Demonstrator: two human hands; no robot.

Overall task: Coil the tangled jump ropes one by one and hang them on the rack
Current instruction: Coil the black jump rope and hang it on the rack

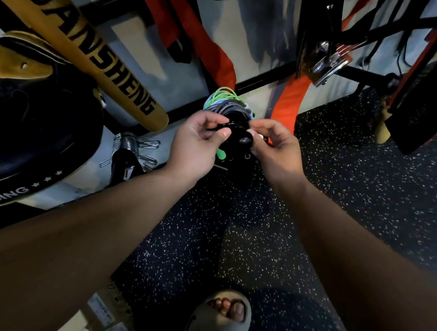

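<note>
The left hand pinches a thin black jump rope between thumb and curled fingers; the right hand pinches its rounded, glossy handle. Grey and green coiled ropes bunch just behind.

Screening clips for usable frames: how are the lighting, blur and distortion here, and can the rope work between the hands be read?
Head view: dim overall; the wide angle stretches both forearms toward the edges; the orange strap and metal clip look blurred; the left hand and right hand are fairly sharp, but the black rope they pinch sinks into shadow.
</note>
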